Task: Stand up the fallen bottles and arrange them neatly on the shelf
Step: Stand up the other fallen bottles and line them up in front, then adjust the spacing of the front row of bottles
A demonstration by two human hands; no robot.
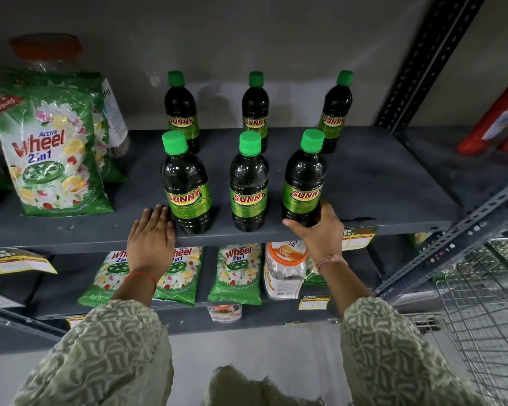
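Several dark bottles with green caps and "SUNNY" labels stand upright on the grey shelf (pixel 379 183), in a front row and a back row. The front row holds a left bottle (pixel 186 183), a middle bottle (pixel 249 183) and a right bottle (pixel 304 180). The back row holds a left bottle (pixel 181 108), a middle bottle (pixel 255 108) and a right bottle (pixel 336 109). My right hand (pixel 317 230) wraps around the base of the front right bottle. My left hand (pixel 151 232) lies flat on the shelf edge, its fingers beside the front left bottle's base.
Green "Wheel" detergent bags (pixel 50 153) lean at the shelf's left, with a clear jar (pixel 115 112) behind. Red bottles (pixel 499 118) sit at far right beyond the slotted upright (pixel 428 60). More bags and a jar (pixel 285 271) fill the lower shelf. A wire cart (pixel 487 317) stands at right.
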